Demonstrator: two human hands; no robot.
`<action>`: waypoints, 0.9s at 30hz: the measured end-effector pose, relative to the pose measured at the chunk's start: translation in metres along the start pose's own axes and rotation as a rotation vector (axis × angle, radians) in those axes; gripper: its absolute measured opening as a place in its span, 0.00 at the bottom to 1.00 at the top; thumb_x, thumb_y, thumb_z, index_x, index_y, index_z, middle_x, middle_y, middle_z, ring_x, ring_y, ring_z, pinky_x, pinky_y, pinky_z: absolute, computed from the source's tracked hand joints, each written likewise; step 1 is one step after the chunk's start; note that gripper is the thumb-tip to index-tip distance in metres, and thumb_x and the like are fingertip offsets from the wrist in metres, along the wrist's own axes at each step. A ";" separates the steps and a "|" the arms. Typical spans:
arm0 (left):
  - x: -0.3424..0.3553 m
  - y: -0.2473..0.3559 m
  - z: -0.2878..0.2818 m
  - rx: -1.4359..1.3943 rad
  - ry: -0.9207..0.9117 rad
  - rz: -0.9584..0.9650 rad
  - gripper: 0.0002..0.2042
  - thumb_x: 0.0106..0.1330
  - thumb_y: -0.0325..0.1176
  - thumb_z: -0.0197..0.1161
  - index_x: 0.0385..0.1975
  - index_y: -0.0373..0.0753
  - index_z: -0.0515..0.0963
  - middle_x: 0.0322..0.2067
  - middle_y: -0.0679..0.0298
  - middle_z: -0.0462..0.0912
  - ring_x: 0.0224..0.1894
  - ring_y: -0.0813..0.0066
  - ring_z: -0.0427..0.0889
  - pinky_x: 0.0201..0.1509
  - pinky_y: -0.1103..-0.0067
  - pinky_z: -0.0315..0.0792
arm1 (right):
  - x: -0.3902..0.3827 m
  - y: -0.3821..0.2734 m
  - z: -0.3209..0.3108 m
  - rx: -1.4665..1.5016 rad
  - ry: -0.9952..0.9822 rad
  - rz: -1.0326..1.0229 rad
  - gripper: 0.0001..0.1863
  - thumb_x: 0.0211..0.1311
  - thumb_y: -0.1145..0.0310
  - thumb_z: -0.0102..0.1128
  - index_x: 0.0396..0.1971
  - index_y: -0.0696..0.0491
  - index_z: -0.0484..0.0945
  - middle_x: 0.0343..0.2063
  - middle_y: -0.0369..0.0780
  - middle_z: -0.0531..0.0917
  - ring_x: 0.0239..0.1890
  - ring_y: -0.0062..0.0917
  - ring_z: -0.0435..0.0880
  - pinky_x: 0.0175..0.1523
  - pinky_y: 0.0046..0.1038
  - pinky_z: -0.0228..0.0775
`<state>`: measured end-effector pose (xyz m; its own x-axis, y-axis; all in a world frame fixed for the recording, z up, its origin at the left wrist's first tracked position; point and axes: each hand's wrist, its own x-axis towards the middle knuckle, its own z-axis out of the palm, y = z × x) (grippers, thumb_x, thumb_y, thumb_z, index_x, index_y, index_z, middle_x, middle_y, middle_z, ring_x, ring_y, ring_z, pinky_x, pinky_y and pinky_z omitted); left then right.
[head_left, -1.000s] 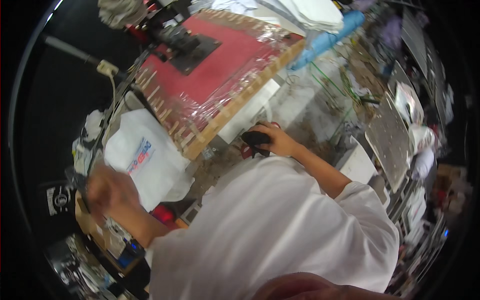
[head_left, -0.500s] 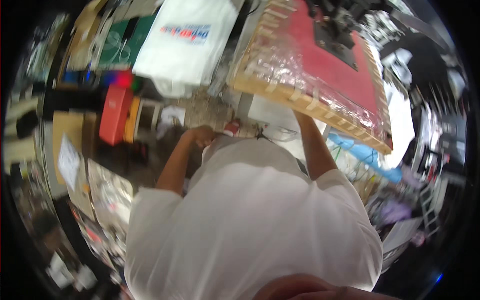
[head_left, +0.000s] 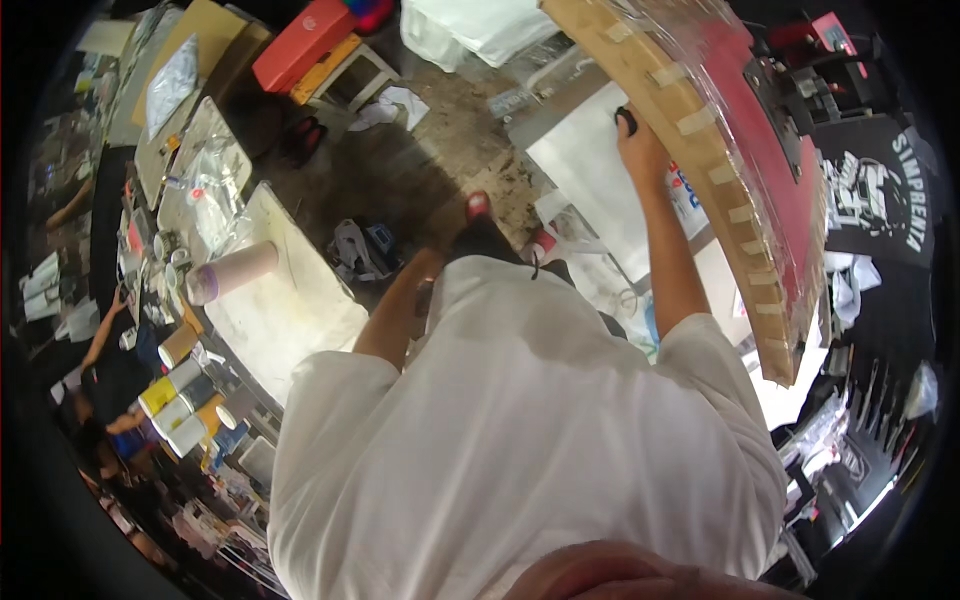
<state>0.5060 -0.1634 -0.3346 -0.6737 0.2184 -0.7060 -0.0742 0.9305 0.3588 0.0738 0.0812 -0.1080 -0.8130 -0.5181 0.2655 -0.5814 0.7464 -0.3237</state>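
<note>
My right hand [head_left: 642, 150] reaches beneath the left edge of a large screen-printing frame [head_left: 720, 170]. Its fingers are curled round a small black round thing [head_left: 626, 121], whose kind I cannot make out. Below that hand lies white cloth [head_left: 590, 150] on a flat board. Part of a blue and red print [head_left: 687, 200] shows between my forearm and the frame. The frame has a tan taped border and a glossy red surface. My left hand [head_left: 427, 264] hangs low by my waist, its fingers hidden.
On the left stands a pale worktable [head_left: 275, 310] with a pink cylinder [head_left: 232, 273] lying on it. Several tubs [head_left: 185, 405] and another person [head_left: 115, 385] are beyond. A red box [head_left: 305, 45] sits on a stool, and slippers [head_left: 302, 140] lie on the stained floor.
The view has swung left, so the frame appears farther right and the left worktable shows more. My right hand, mostly hidden by the frame before, now shows with the black thing.
</note>
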 end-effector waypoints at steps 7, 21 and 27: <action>-0.010 0.063 -0.017 -0.781 0.331 -0.354 0.25 0.60 0.52 0.60 0.53 0.46 0.77 0.48 0.54 0.82 0.47 0.53 0.81 0.52 0.66 0.73 | 0.053 0.041 -0.001 -0.201 0.005 0.054 0.19 0.62 0.56 0.60 0.51 0.45 0.79 0.43 0.51 0.78 0.46 0.47 0.79 0.48 0.44 0.73; -0.074 0.067 0.031 -0.903 0.372 -0.369 0.28 0.61 0.51 0.59 0.61 0.47 0.70 0.52 0.47 0.77 0.54 0.50 0.77 0.58 0.64 0.68 | 0.052 0.024 0.015 -0.106 -0.187 -0.052 0.15 0.53 0.65 0.69 0.41 0.48 0.78 0.39 0.51 0.76 0.41 0.47 0.80 0.45 0.43 0.75; -0.031 0.054 0.090 -0.884 0.523 -0.373 0.26 0.59 0.50 0.61 0.52 0.40 0.78 0.50 0.47 0.79 0.57 0.50 0.75 0.60 0.65 0.67 | 0.091 0.041 -0.023 -0.082 -0.067 -0.129 0.15 0.47 0.67 0.71 0.33 0.59 0.81 0.30 0.49 0.85 0.34 0.44 0.84 0.42 0.40 0.74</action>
<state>0.5891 -0.0936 -0.3485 -0.7127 -0.3802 -0.5895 -0.6997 0.3266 0.6354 -0.0235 0.0737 -0.0760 -0.7339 -0.6363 0.2377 -0.6786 0.7023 -0.2152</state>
